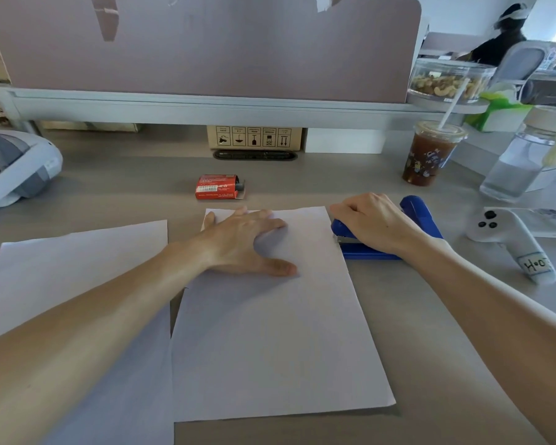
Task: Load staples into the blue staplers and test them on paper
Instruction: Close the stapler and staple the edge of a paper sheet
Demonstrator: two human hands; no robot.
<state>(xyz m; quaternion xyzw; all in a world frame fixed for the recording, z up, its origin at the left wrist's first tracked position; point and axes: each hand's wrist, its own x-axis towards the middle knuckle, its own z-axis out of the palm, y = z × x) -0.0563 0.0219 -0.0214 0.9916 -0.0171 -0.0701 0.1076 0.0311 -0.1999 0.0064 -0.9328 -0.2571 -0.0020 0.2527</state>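
A blue stapler (422, 220) lies at the right edge of a white sheet of paper (270, 332) in the middle of the desk, its jaw over the sheet's right edge. My right hand (373, 221) lies on top of the stapler with fingers curled over its front. My left hand (247, 239) rests flat on the upper part of the sheet, fingers spread. A red staple box (219, 187) sits beyond the sheet with its end flap open. A second sheet (71, 284) lies to the left, under my left forearm.
An iced drink cup with a straw (430, 154) and a clear water bottle (523, 159) stand at the right. A white controller (511, 239) lies right of the stapler. A headset (13, 171) sits at the left edge. A partition (206, 43) and a cardboard box (254, 138) close the back.
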